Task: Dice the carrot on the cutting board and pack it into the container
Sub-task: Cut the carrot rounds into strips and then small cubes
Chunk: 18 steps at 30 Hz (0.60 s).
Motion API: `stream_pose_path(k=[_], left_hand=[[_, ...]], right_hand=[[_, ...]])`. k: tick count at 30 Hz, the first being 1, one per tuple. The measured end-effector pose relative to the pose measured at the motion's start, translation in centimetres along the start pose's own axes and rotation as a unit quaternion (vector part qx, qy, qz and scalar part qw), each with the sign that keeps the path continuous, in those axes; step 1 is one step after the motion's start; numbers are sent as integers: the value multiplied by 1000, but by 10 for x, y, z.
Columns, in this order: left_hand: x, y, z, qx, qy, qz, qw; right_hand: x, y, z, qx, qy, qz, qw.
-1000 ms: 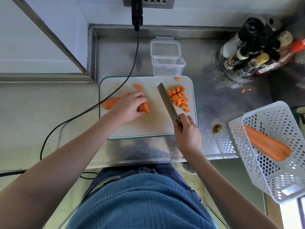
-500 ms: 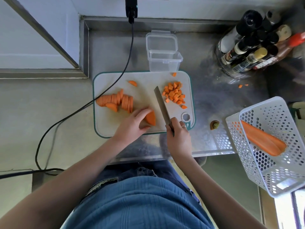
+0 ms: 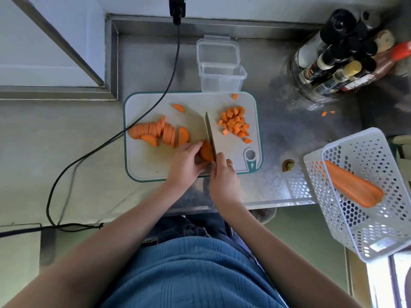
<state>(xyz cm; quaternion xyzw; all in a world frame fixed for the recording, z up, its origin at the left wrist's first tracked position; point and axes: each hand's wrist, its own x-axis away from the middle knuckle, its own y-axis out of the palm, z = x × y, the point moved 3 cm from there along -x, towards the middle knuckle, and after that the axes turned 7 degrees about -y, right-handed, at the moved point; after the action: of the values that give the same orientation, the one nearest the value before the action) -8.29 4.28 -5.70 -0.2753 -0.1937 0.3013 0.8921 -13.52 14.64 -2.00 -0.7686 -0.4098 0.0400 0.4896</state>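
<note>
A white cutting board (image 3: 153,167) with a teal rim lies on the steel counter. On its left is a row of half-round carrot slices (image 3: 159,133); at its right a heap of diced carrot (image 3: 234,125). My left hand (image 3: 185,164) holds a small stack of carrot slices (image 3: 206,151) near the board's front edge. My right hand (image 3: 223,176) grips the handle of a knife (image 3: 210,134), whose blade lies right against that stack. The clear container (image 3: 220,82) stands open behind the board, its lid hinged back.
A black cable (image 3: 142,120) crosses the board's left corner. A white perforated basket (image 3: 378,218) at the right holds a half carrot (image 3: 353,187). Sauce bottles (image 3: 340,63) stand at the back right. A carrot top (image 3: 288,165) lies on the counter beside the board.
My left hand has drawn a few slices from the row toward the board's front edge. The knife in my right hand has come left against them.
</note>
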Motion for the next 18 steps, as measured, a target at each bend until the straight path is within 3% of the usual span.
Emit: stream_pose_path(k=[6,10,13,18], left_hand=[[6,-4,-5,-11,-2,-22,1000],[8,-17,-12,-47,5,11,999],[6,-22,-16,-53,-18,38,998],[13,-23,-11,-9,13,33,999]], right_hand=[[1,-11,6,-31,16,44,998],[4,-24,13,-59,8,81,995],[3,-25,16,-60,5,82,995],[3,-20,11,-61,1,70,996]])
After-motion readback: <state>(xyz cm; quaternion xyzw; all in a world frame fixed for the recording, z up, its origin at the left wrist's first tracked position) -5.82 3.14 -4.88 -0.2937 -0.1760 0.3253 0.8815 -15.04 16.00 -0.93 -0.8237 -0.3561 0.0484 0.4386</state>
